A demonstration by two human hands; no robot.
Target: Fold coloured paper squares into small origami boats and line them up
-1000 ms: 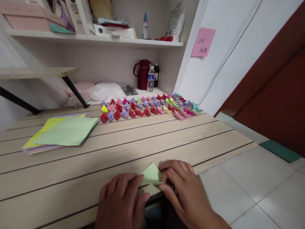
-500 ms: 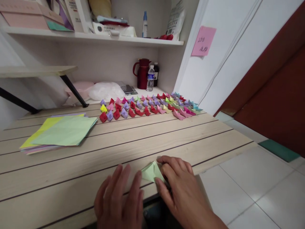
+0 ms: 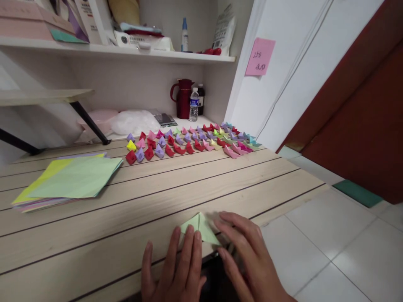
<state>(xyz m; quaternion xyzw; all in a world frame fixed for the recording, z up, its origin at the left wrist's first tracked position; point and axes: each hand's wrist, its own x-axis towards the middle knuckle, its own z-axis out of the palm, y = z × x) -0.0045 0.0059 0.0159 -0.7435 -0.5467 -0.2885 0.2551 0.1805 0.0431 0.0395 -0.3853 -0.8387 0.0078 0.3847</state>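
Note:
A small light-green folded paper triangle (image 3: 201, 226) lies at the near edge of the wooden table (image 3: 157, 197). My left hand (image 3: 176, 268) lies flat with fingers stretched out, its fingertips pressing the paper's left side. My right hand (image 3: 245, 256) rests beside it, fingers extended and touching the paper's right edge. Neither hand grips anything.
A stack of coloured paper sheets (image 3: 67, 180) lies at the left. Rows of several small folded paper boats (image 3: 189, 140) run across the far side. A red jug (image 3: 181, 98) and a water bottle (image 3: 194, 105) stand behind them. Tiled floor (image 3: 330, 247) lies to the right.
My left hand has uncurled and gone flat, sliding right onto the paper. The paper now lies flatter as a triangle. The view has shifted slightly right.

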